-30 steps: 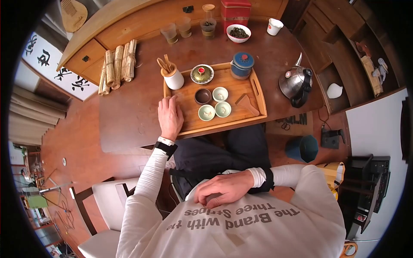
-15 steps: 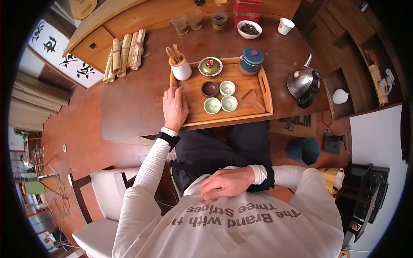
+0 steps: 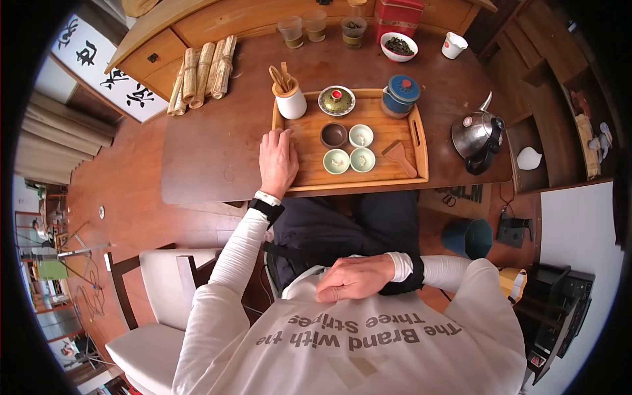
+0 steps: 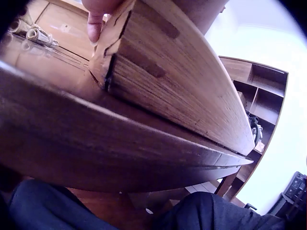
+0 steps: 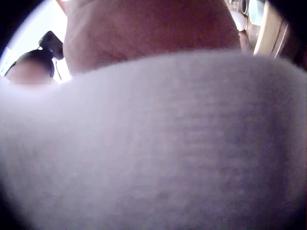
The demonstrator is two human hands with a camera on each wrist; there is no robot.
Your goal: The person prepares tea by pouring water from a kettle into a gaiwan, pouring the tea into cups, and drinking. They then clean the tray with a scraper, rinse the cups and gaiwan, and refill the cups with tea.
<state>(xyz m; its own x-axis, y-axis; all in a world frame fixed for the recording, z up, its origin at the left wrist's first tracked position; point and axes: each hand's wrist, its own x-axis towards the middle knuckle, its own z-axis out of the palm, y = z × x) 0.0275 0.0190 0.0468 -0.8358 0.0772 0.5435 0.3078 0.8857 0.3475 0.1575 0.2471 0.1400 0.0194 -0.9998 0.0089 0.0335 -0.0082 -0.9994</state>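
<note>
My left hand [image 3: 278,161] lies over the left edge of the wooden tray [image 3: 368,179], near its front corner. In the left wrist view, a finger of this hand [image 4: 97,17] hangs beside the tray corner [image 4: 144,62]. On the tray are several small cups, one dark [image 3: 334,135] and others pale green [image 3: 361,135], a lidded bowl [image 3: 336,100], a white tool holder [image 3: 290,104], a blue lidded pot [image 3: 400,95] and a wooden scraper [image 3: 399,158]. My right hand [image 3: 355,276] rests on the shirt at my front, with nothing visible in it.
A kettle [image 3: 476,139] stands right of the tray. Behind are glasses [image 3: 290,33], a bowl of dark leaves [image 3: 399,47], a white cup [image 3: 454,45] and a red box [image 3: 397,21]. Bamboo rolls [image 3: 203,74] lie back left; a chair [image 3: 164,289] stands lower left.
The head view has shifted, so the tabletop things appear farther right. My left hand keeps its place on the tray edge. The right hand stays on the shirt, its thumb and fingers lying slightly differently.
</note>
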